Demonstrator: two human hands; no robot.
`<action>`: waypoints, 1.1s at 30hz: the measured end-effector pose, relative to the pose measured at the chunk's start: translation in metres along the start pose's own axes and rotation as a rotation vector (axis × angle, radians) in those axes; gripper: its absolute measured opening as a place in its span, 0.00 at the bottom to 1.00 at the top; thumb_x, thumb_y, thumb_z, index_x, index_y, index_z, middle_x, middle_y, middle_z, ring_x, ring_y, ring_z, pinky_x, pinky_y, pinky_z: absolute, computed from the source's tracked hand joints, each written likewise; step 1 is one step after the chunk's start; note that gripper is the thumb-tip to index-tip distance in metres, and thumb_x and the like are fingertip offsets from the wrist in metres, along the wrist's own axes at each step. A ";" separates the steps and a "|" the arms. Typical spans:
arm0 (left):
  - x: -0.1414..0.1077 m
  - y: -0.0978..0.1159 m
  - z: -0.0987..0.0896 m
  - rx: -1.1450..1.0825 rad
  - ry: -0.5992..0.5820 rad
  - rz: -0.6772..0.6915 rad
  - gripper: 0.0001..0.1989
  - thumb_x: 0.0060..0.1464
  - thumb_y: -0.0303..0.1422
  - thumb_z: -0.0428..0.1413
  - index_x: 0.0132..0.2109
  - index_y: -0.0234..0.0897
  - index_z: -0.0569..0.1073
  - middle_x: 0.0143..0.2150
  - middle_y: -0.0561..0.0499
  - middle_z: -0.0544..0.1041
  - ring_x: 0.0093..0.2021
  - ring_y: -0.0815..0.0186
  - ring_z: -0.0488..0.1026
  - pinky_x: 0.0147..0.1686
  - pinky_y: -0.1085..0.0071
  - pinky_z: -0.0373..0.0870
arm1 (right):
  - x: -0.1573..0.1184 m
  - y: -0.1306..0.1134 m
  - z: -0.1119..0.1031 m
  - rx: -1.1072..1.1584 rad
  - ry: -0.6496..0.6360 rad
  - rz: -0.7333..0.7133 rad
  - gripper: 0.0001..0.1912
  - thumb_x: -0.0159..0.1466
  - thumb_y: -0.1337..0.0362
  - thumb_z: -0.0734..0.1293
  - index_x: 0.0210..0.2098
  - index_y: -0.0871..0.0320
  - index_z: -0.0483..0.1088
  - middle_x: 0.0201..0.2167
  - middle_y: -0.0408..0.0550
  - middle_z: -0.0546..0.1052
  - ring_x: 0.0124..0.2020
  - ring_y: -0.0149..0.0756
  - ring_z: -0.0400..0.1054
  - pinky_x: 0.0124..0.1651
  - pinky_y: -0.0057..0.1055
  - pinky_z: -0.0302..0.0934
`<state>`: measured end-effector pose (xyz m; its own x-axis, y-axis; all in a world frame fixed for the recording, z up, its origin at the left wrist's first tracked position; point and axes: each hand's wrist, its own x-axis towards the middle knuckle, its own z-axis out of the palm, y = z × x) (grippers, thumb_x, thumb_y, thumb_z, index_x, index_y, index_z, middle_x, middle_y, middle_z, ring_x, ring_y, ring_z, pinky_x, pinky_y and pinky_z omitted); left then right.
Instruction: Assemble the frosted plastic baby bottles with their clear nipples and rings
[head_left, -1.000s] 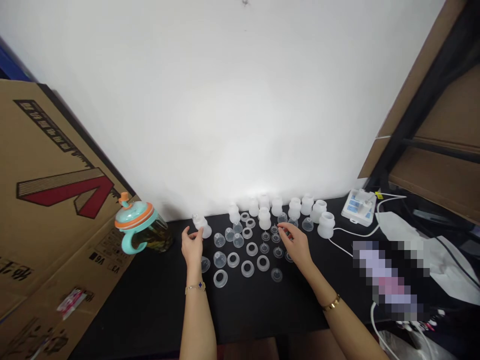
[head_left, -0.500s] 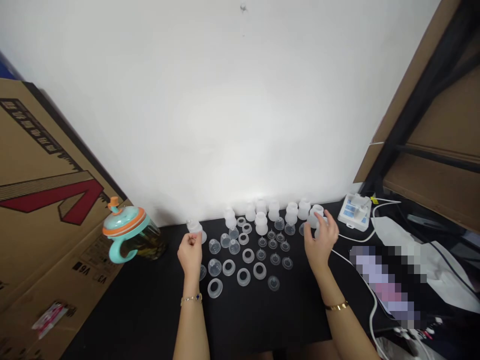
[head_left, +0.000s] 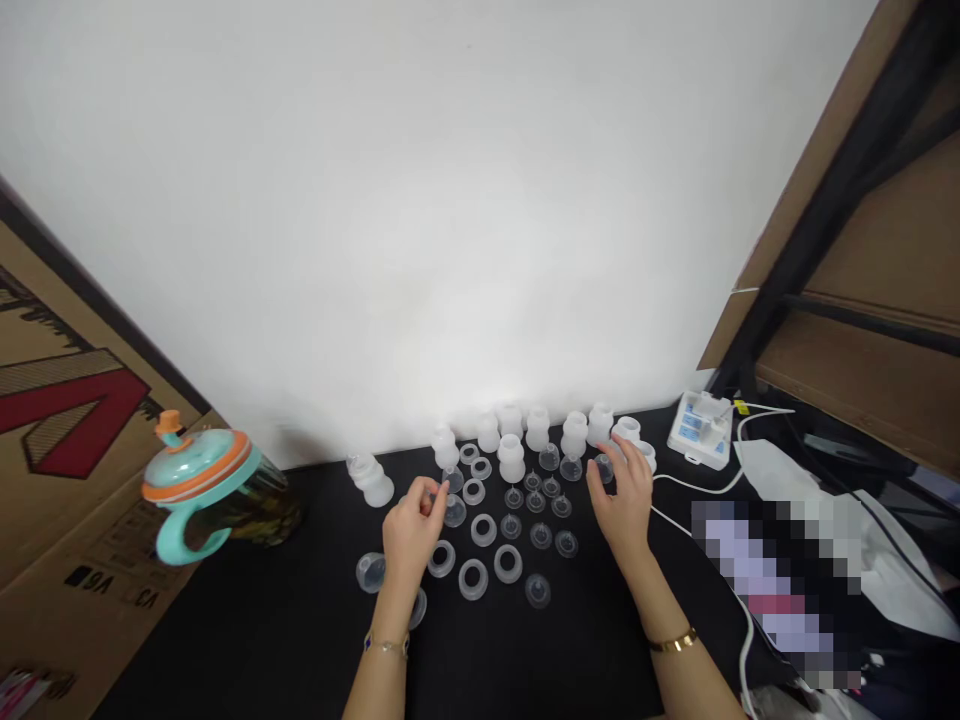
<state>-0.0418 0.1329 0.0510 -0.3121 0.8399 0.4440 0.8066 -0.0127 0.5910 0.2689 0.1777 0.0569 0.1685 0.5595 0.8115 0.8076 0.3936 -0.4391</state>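
My left hand is curled, thumb and index finger drawn together over the clear domes; whatever lies between the fingertips is hidden. Left of it, a white bottle with a clear cap stands on the black table. With fingers apart, my right hand is around a clear dome, near an open white bottle. Between the hands lie translucent rings and clear nipple-shaped pieces. Several white bottles stand near the wall.
A teal and orange lidded jug stands at the left beside a cardboard box. To the right are a white power strip, white cables, a blurred-out device and crumpled white sheets.
My left hand has left the white bottle and moved right and nearer, to the domes. My right hand has shifted slightly left and down. The view has turned slightly, moving the jug left.
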 end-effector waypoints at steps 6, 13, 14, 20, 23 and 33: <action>-0.014 0.020 0.014 0.077 -0.230 0.189 0.18 0.63 0.47 0.49 0.33 0.41 0.72 0.19 0.57 0.63 0.20 0.69 0.64 0.26 0.73 0.56 | -0.005 -0.002 0.004 0.095 -0.183 -0.002 0.11 0.68 0.61 0.62 0.43 0.54 0.75 0.46 0.54 0.79 0.50 0.49 0.71 0.56 0.50 0.63; -0.024 0.034 0.020 0.079 -0.414 0.388 0.14 0.63 0.44 0.53 0.38 0.42 0.78 0.25 0.53 0.75 0.25 0.67 0.72 0.28 0.73 0.60 | -0.013 -0.001 0.013 0.140 -0.511 0.013 0.08 0.65 0.60 0.65 0.37 0.54 0.77 0.39 0.52 0.81 0.43 0.50 0.74 0.49 0.47 0.67; -0.025 0.035 0.021 0.074 -0.422 0.399 0.13 0.62 0.43 0.53 0.39 0.42 0.79 0.26 0.53 0.77 0.25 0.68 0.72 0.28 0.73 0.61 | -0.014 0.000 0.013 0.129 -0.533 0.018 0.08 0.64 0.61 0.65 0.35 0.54 0.77 0.38 0.52 0.81 0.43 0.50 0.73 0.49 0.47 0.67; -0.029 0.036 0.028 0.043 -0.457 0.410 0.12 0.64 0.38 0.52 0.44 0.45 0.80 0.33 0.51 0.81 0.29 0.67 0.75 0.30 0.74 0.65 | -0.016 0.008 0.013 0.077 -0.601 0.076 0.10 0.63 0.61 0.67 0.27 0.53 0.77 0.40 0.52 0.80 0.43 0.49 0.73 0.49 0.47 0.66; -0.029 0.036 0.029 0.062 -0.474 0.392 0.13 0.65 0.38 0.51 0.44 0.45 0.80 0.34 0.50 0.82 0.30 0.67 0.76 0.31 0.74 0.65 | -0.017 0.011 0.013 0.079 -0.639 0.083 0.09 0.62 0.60 0.68 0.26 0.53 0.77 0.41 0.51 0.79 0.44 0.49 0.72 0.49 0.46 0.65; -0.028 0.036 0.027 0.065 -0.434 0.394 0.14 0.65 0.40 0.50 0.42 0.44 0.80 0.34 0.51 0.82 0.30 0.67 0.76 0.31 0.73 0.63 | -0.019 0.014 0.014 0.108 -0.692 0.080 0.03 0.58 0.64 0.71 0.27 0.53 0.77 0.43 0.51 0.78 0.47 0.50 0.71 0.51 0.46 0.65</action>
<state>0.0095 0.1235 0.0419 0.2406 0.9240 0.2972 0.8532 -0.3473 0.3891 0.2695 0.1827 0.0300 -0.2017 0.9111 0.3596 0.7408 0.3820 -0.5525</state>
